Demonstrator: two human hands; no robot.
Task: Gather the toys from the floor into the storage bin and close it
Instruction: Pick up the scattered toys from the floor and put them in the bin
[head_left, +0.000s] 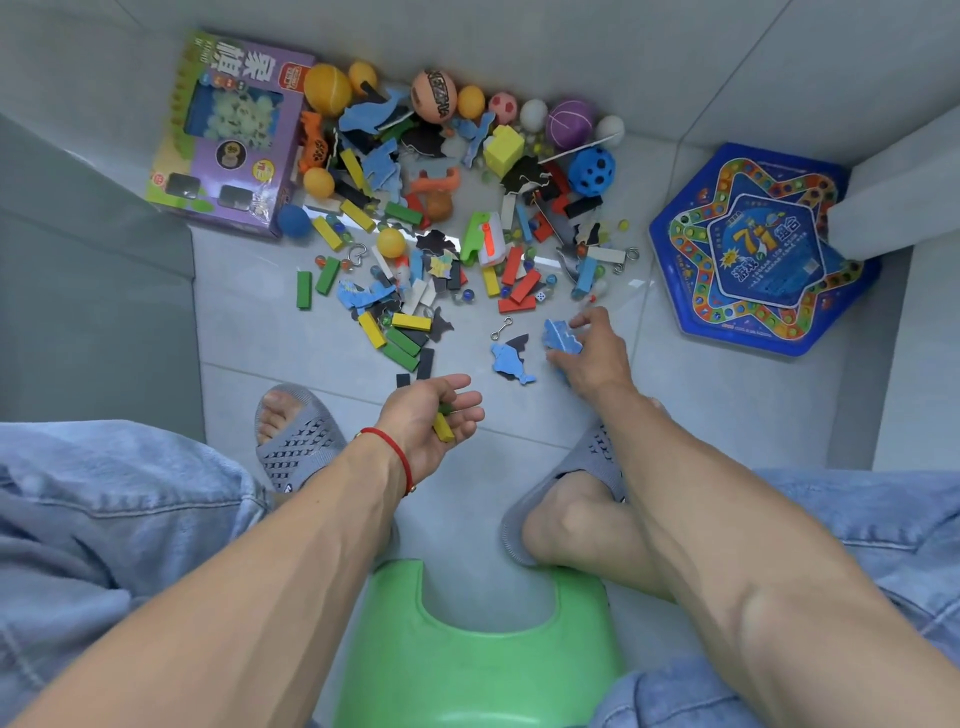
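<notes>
A heap of toys (441, 208) covers the floor ahead: coloured wooden blocks, blue and black foam puzzle pieces, marbles and several balls. My left hand (431, 421) is palm up, fingers loosely curled, cradling a yellow block (443, 429) and a green one. My right hand (592, 348) reaches down at the heap's near right edge and pinches a blue foam puzzle piece (561, 335). Another blue fish-shaped piece (511, 362) lies on the tiles just left of that hand. No storage bin is in view.
A purple game box (228, 140) lies at the back left, a blue star-patterned hexagonal box (763, 249) at the right. A grey sofa (93, 291) bounds the left side. My slippered feet (298, 431) and a green stool (483, 670) are below me.
</notes>
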